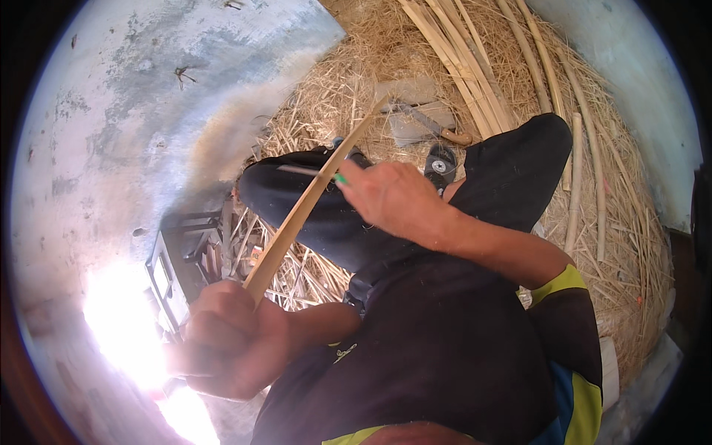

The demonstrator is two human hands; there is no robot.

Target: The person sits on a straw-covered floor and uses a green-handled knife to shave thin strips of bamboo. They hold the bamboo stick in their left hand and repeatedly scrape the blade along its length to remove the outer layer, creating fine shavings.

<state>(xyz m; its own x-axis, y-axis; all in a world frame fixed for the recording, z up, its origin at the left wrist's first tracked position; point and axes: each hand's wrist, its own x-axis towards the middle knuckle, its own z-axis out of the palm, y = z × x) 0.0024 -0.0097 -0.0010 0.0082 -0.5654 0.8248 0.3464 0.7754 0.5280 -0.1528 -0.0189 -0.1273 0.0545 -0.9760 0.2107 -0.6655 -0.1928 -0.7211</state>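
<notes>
My left hand (230,337), at the lower left, is closed round the near end of a long, flat bamboo strip (297,215). The strip slants up and away across my lap, its far end tapering over the straw. Further along it, my right hand (393,199) grips a small knife with a bit of green at the handle. The thin knife blade (295,170) shows on the left side of the strip and seems to cross it; exact contact is hard to make out. Fingers of my right hand partly hide the handle.
Another blade with a wooden handle (455,137) lies by flat stone blocks (420,122). Split bamboo strips (475,74) and round poles (589,148) lie ahead and right on straw shavings (341,74). A dark metal frame (174,274) stands left, near a worn wall (119,126).
</notes>
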